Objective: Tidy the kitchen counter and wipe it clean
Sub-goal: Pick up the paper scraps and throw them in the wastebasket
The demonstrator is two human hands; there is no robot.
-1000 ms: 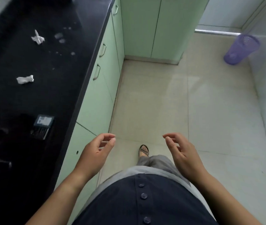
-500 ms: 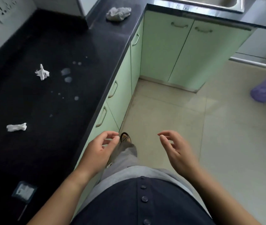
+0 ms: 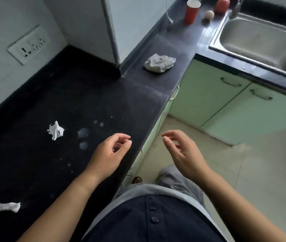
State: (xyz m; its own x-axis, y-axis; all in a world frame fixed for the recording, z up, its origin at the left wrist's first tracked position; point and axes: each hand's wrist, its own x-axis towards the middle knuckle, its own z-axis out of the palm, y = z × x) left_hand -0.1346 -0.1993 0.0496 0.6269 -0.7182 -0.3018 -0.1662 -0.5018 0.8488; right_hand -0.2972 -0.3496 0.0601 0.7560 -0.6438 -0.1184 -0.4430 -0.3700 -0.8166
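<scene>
The black counter (image 3: 104, 95) runs along the left and turns right at the far corner. One crumpled white tissue (image 3: 56, 130) lies mid-counter, another tissue scrap (image 3: 8, 206) near the bottom left. Pale spilled drops (image 3: 83, 135) sit between the first tissue and my left hand (image 3: 109, 156), which hovers empty over the counter's front edge with fingers loosely curled. My right hand (image 3: 182, 152) is empty too, fingers apart, held over the floor. A crumpled grey cloth (image 3: 159, 63) rests on the counter near the corner.
A steel sink (image 3: 260, 41) is set in the far right counter. A red cup (image 3: 192, 12), a small round object (image 3: 209, 14) and a red item (image 3: 222, 4) stand beside it. Green cabinets (image 3: 226, 109) line the counter fronts. A wall socket (image 3: 29, 45) is at left.
The view has swung up and left along the counter, bringing the cloth, sink and red cup into sight. My left hand now hovers over the counter edge. Both hands stay empty.
</scene>
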